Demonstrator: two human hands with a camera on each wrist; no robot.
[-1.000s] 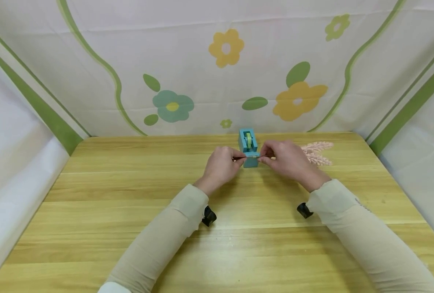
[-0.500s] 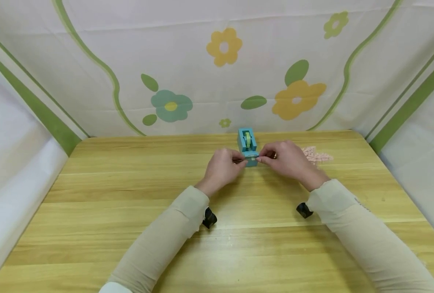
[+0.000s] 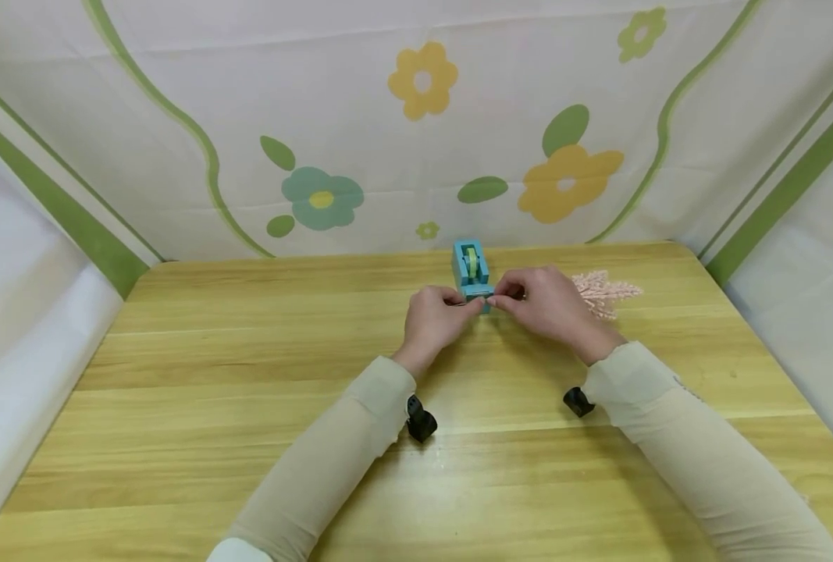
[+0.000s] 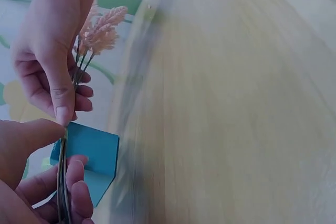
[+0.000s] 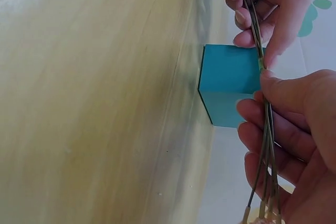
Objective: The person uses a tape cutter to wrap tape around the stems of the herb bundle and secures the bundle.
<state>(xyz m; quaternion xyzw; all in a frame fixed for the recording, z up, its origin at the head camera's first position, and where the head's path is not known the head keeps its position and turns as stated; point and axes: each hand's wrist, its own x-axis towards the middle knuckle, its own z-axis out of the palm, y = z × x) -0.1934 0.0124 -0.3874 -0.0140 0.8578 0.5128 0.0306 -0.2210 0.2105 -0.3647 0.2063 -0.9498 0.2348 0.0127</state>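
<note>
A bunch of pink flower sprigs [image 3: 604, 293] on thin dark stems [image 5: 268, 145] spans both hands, blossoms toward the right. My left hand [image 3: 436, 321] holds the lower stems, its thumb pressed on a strip of greenish tape [image 5: 261, 64] around them. Nearer the blossoms, my right hand [image 3: 551, 303] pinches the same stems, and its thumb tip meets the left thumb at the tape. Just behind the hands is a blue tape dispenser [image 3: 460, 272] bearing a roll of yellow-green tape [image 3: 471, 264]; the fingers partly cover its front.
The wooden table [image 3: 247, 367] ends at the back against a white curtain [image 3: 360, 94] printed with flowers. Each beige sleeve has a black wrist camera [image 3: 421, 421] at its cuff, close above the tabletop.
The left hand has shifted slightly right, and its thumb has slid along the stems to the right thumb, closing the gap between them. The head view has tipped slightly downward.
</note>
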